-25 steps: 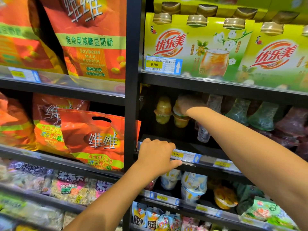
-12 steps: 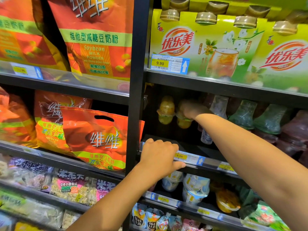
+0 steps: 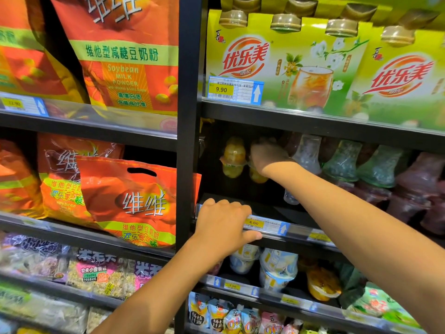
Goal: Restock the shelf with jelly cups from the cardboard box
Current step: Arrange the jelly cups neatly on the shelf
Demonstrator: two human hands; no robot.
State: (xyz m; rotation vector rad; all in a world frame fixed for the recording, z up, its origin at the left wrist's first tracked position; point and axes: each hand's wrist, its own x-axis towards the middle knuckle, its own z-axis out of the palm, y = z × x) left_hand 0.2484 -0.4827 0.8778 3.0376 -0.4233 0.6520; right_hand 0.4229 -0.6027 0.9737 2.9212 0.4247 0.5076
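Deep in the dark middle shelf, my right hand reaches in and grips a yellow jelly cup stack, which it mostly hides. Just left of it stands another stack of two yellow jelly cups, one upside down on the other. My left hand grips the front rail of that shelf, fingers curled over the edge beside the 4.00 price tag. The cardboard box is out of view.
Clear, green and purple jelly cup stacks fill the same shelf to the right. Green milk-tea packs sit above, orange soybean powder bags to the left behind a black upright. More cups stand on the shelf below.
The view has shifted slightly; my right hand stays on the yellow cup stack at the back and my left hand keeps its hold on the rail.
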